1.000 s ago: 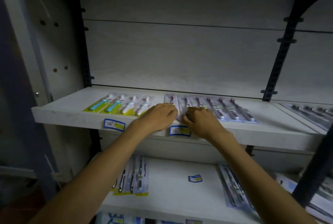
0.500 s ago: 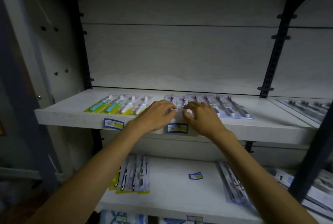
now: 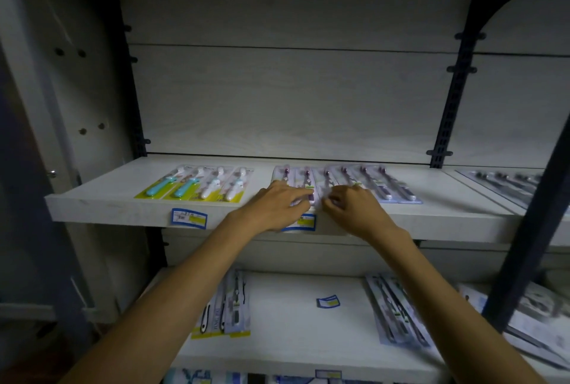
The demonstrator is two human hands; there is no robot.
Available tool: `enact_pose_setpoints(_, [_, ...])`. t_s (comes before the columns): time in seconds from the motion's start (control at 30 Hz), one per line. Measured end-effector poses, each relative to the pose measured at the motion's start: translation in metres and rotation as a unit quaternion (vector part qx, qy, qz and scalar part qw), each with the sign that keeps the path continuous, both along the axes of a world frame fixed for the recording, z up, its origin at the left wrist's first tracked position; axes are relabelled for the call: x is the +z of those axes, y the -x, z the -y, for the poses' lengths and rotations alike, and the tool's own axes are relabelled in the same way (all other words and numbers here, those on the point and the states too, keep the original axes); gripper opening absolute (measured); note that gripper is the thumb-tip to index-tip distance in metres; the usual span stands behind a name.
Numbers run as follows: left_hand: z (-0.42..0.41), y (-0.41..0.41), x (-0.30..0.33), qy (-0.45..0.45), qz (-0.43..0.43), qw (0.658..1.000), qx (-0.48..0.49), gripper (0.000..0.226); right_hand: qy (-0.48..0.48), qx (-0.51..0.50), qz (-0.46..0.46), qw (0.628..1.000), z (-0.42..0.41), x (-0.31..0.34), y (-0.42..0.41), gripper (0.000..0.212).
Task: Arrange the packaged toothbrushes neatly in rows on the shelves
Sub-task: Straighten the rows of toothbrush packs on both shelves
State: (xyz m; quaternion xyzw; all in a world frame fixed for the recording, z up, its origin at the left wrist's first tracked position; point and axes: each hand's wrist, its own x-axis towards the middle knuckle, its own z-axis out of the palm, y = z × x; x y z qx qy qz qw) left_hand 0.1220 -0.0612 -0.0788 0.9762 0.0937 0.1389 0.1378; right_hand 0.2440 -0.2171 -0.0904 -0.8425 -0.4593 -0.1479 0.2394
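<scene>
Left hand point(image 3: 274, 206) and right hand point(image 3: 354, 211) rest flat, grip loose, on glossy purple toothbrush packs point(image 3: 345, 180)

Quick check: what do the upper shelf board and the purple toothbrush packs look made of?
Upper shelf board: looks like matte, pale wood-grain laminate, going by faint grain lines and a flat, squared front edge. Purple toothbrush packs: probably clear plastic blisters on printed card, since they glint over the brushes; blur prevents certainty.

Matt pale wood-grain shelf point(image 3: 123, 204) carries glossy clear-plastic toothbrush packs point(image 3: 379, 183), beside a dark perforated metal upright point(image 3: 447, 112).
</scene>
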Motion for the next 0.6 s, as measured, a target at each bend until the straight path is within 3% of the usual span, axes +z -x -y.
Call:
enact_pose_setpoints(0.17, [-0.003, -0.003, -0.001, 0.001, -0.009, 1.0, -0.008, 0.043, 0.013, 0.014, 0.024, 1.0, 0.003, -0.003, 0.005, 0.036])
enact_pose_setpoints(0.3, [-0.004, -0.011, -0.002, -0.01, 0.008, 1.0, -0.016, 0.048, -0.008, -0.044, 0.016, 0.999, 0.015, 0.002, -0.012, 0.041])
enact_pose_setpoints(0.47, [0.018, -0.025, 0.004, -0.043, 0.028, 0.998, -0.038, 0.044, 0.061, -0.082, -0.044, 0.994, 0.017, 0.011, -0.04, 0.051])
enact_pose_setpoints(0.6, [0.032, -0.037, 0.0, -0.039, -0.012, 0.999, -0.023, 0.042, 0.081, -0.05, -0.047, 0.994, 0.017, 0.009, -0.048, 0.036])
